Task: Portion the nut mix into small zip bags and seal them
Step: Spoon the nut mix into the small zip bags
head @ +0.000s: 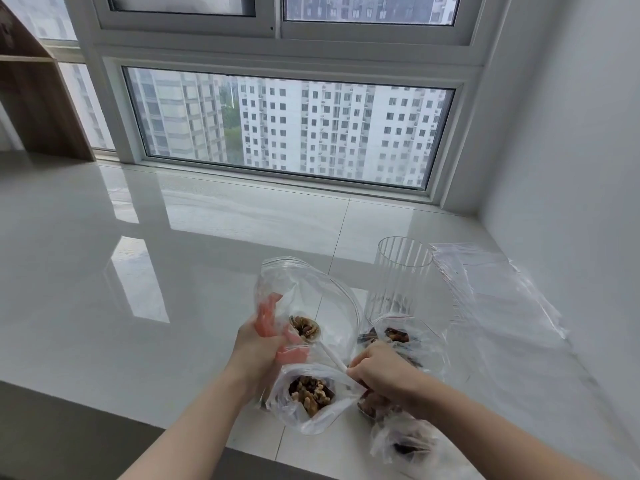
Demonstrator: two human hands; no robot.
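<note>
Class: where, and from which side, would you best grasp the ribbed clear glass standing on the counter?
Grip the ribbed glass round its upper wall from the window side. It stands upright and open-topped, filled bags crowd its base, and loose empty bags lie to its right.

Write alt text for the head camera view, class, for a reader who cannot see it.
The left hand holds a clear zip bag open while the right hand tips a white spoon of nut mix into it. More bags of nuts, a ribbed glass jar and empty bags lie on the white counter below a window.
</note>
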